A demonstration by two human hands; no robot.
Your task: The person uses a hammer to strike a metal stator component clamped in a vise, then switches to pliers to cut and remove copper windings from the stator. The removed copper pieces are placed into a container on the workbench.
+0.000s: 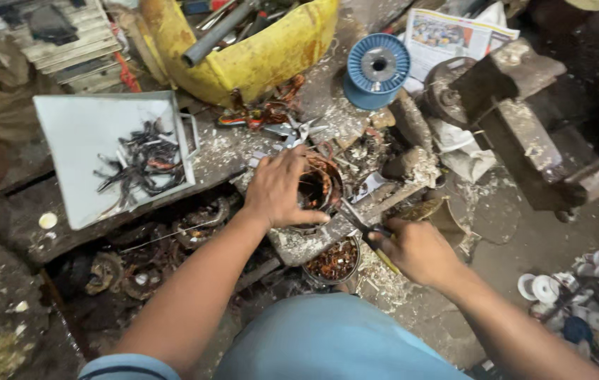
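My left hand clasps a round motor stator with copper-coloured windings, steadying it on a littered block at the centre. My right hand grips a slim hand tool with a dark shaft and yellowish handle. Its tip points up-left toward the stator's lower right edge. Whether the tip touches the windings is hidden by my fingers.
A white tray with dark metal scraps lies at the left. A yellow tub of tools and a blue wire spool stand at the back. A heavy metal vise occupies the right. White spools lie low right. A bowl of copper scraps sits below the stator.
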